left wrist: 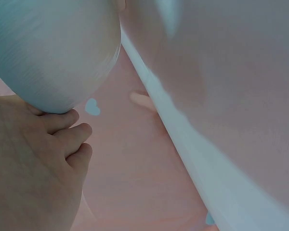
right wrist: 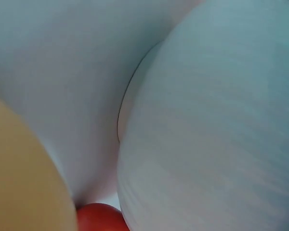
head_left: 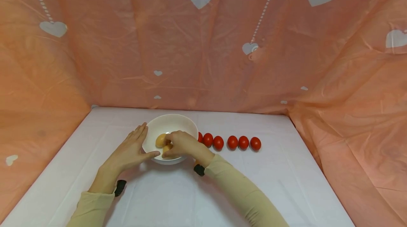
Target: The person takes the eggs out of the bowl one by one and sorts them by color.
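Observation:
A white bowl (head_left: 187,123) stands on the table, with a yellow egg-shaped piece (head_left: 160,140) inside it. In the head view my right hand (head_left: 183,144) reaches over the bowl's right side and pinches a second yellow egg-shaped piece (head_left: 166,148) between thumb and fingers, low inside the bowl. My left hand (head_left: 130,153) rests against the bowl's left side, fingers straight and thumb along the near rim. From the left wrist, the fingertips of the left hand (left wrist: 33,159) touch the outer wall of the bowl (left wrist: 58,53). The right wrist view hides the right hand's fingers.
Several glossy red egg-shaped pieces (head_left: 232,142) form a row right of the bowl; the leftmost is partly hidden. Another yellow piece (right wrist: 24,178) lies near the right wrist, beside a red one (right wrist: 102,217). Pink cloth with hearts (head_left: 203,61) hangs behind the white table (head_left: 248,181).

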The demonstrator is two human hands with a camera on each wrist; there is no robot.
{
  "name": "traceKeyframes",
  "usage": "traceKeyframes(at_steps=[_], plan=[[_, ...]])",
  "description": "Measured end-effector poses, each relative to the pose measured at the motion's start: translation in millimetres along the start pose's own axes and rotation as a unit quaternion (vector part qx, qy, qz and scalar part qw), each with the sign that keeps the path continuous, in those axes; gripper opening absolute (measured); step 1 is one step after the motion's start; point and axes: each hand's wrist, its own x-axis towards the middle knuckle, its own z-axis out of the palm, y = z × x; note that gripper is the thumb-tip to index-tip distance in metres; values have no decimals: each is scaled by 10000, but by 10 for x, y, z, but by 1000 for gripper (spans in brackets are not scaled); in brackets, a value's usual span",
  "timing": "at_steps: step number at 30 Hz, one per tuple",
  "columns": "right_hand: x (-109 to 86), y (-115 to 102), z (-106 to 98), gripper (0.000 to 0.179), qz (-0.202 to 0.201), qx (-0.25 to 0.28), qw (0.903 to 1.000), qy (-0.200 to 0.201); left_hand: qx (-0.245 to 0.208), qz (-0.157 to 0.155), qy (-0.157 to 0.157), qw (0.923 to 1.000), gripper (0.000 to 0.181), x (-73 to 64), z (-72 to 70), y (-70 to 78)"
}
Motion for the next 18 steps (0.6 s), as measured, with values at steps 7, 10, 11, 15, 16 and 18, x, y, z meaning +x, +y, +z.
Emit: traceKeyframes(at_steps=[7, 10, 11, 15, 16, 18], plan=[[0, 16, 11, 32, 65, -14, 9999, 77, 12, -18, -6, 10000, 116, 11, -10, 19], [-4, 15, 2, 31, 58, -37, 9999, 89, 13, -24, -10, 10000, 116, 10, -9, 20], [-5, 15, -1, 31, 54, -45, 9999, 96, 11, -25, -14, 10000, 116, 9, -8, 18], [-21, 7, -21, 31, 14, -102, 9998, 147, -7, -26, -43, 10000, 116, 6, -5, 18], [-25, 6, -26, 31, -5, -114, 9998, 170, -10, -26, -49, 10000, 116, 4, -6, 18], [-35, 2, -38, 32, -55, -144, 9996, 228, -26, -27, -61, 10000, 117, 1, -8, 20]])
